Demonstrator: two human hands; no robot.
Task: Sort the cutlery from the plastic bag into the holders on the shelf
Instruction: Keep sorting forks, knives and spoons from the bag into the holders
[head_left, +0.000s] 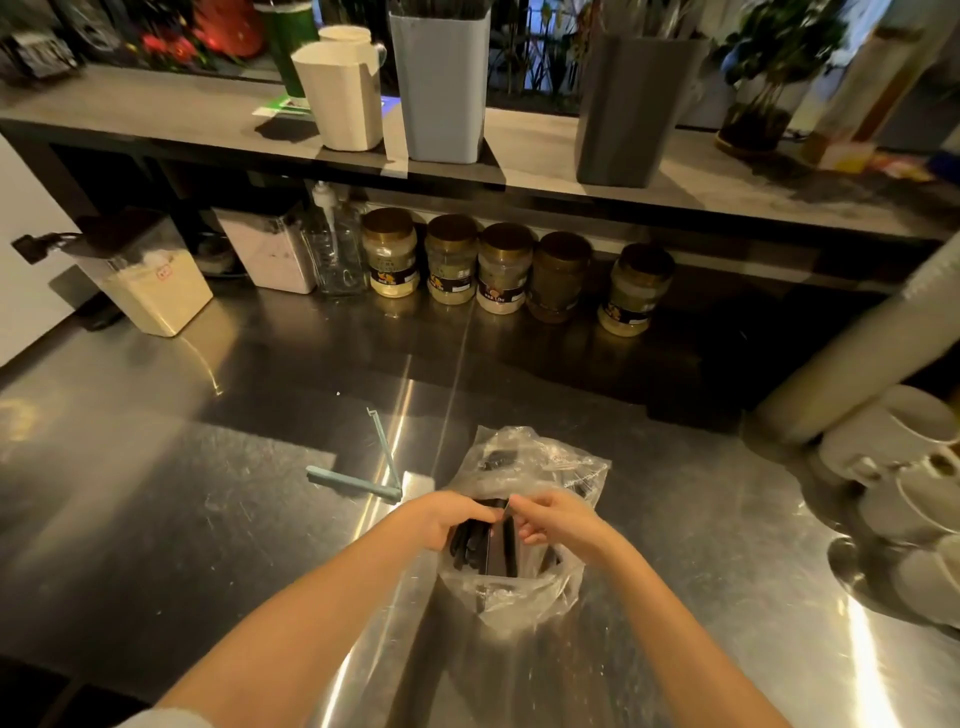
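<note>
A clear plastic bag (540, 462) lies on the steel counter in front of me, with black plastic cutlery (483, 545) inside it. My left hand (447, 519) and my right hand (556, 519) meet at the bag's middle. Both pinch the thin plastic, with the dark cutlery showing between them. On the shelf above stand three tall holders: a white one (343, 98), a light grey one (441, 88) and a dark grey one (628, 109). Dark cutlery handles stick out of the two grey holders.
An open pale blue bag clip (363, 480) lies just left of the bag. Several brown-lidded jars (452, 265), a pump bottle and storage boxes line the counter's back under the shelf. White cups (904, 478) and a pale roll sit at the right.
</note>
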